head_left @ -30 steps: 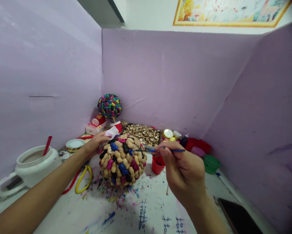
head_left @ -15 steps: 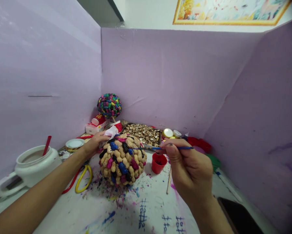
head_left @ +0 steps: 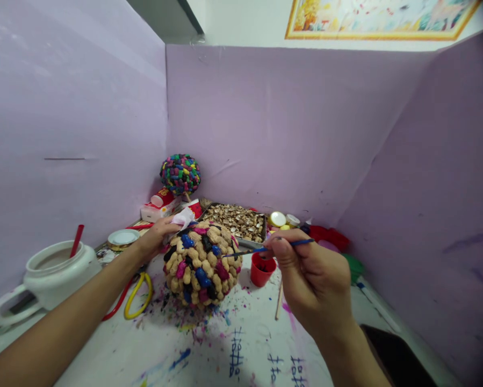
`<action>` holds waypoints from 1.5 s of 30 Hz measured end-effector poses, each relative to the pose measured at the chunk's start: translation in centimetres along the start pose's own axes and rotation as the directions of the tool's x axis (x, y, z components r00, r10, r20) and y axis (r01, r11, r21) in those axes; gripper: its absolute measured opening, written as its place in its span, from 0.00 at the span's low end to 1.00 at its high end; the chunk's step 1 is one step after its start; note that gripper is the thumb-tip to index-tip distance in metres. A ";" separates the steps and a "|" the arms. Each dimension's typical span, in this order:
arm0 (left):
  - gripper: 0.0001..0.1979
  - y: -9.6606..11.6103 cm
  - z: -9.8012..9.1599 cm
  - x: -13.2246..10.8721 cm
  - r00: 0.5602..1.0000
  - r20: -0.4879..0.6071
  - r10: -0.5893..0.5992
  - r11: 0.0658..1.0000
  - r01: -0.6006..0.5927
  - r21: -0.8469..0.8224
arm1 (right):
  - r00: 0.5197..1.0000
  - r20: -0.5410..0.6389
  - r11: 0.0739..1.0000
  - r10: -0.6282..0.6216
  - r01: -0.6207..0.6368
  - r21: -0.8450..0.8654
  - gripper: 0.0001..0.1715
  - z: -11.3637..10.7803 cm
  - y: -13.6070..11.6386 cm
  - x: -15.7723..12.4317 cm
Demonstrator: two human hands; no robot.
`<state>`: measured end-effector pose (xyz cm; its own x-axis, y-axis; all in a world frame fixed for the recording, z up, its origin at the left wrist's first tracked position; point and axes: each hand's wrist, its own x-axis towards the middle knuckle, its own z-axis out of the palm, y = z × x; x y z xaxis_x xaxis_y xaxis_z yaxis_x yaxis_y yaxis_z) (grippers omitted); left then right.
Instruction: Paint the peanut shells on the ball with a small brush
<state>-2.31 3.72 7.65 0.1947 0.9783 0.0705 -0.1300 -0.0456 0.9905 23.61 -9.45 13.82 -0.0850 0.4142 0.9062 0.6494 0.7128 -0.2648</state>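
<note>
A ball covered in peanuts [head_left: 203, 263] sits on the paint-specked table, some shells painted blue, black and magenta, many still tan. My left hand [head_left: 160, 236] is at its back left side, closed on a crumpled white tissue [head_left: 184, 217]; its fingertips are partly hidden. Pinched in my right hand [head_left: 314, 274] is a thin blue paintbrush [head_left: 261, 250]. Its tip points left, at the ball's right front, just below a blue peanut. Under the brush stands a small red cup [head_left: 262, 270] with dark contents.
Behind the ball lies a tray of shells [head_left: 237, 221]. A finished-looking multicoloured ball [head_left: 180, 174] stands at the back left. At left are a white pot [head_left: 64, 274] and yellow-handled scissors [head_left: 139, 298]. A wooden stick [head_left: 279, 301] and a dark phone [head_left: 394, 357] lie at right.
The brush tip has moved slightly down and right, from the blue peanut to just under it, and the handle tilts more. My left hand and the ball stay nearly put.
</note>
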 end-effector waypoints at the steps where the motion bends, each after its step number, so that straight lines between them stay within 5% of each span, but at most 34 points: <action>1: 0.17 0.0 0.0 0.0 1.000 -0.005 -0.001 1.000 0.001 0.000 | 1.000 -0.014 1.000 0.011 -0.011 0.011 0.10 0.1 0.0 0.0; 45: 0.10 0.1 0.1 0.0 1.000 -0.026 0.012 0.999 -0.011 0.041 | 0.999 -0.006 0.996 -0.032 0.033 0.084 0.09 0.7 0.1 -0.2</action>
<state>-2.22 3.69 7.71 0.1681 0.9825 0.0797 -0.0924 -0.0648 0.9936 23.19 -9.10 13.43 -0.1014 0.3877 0.9162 0.5808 0.7707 -0.2619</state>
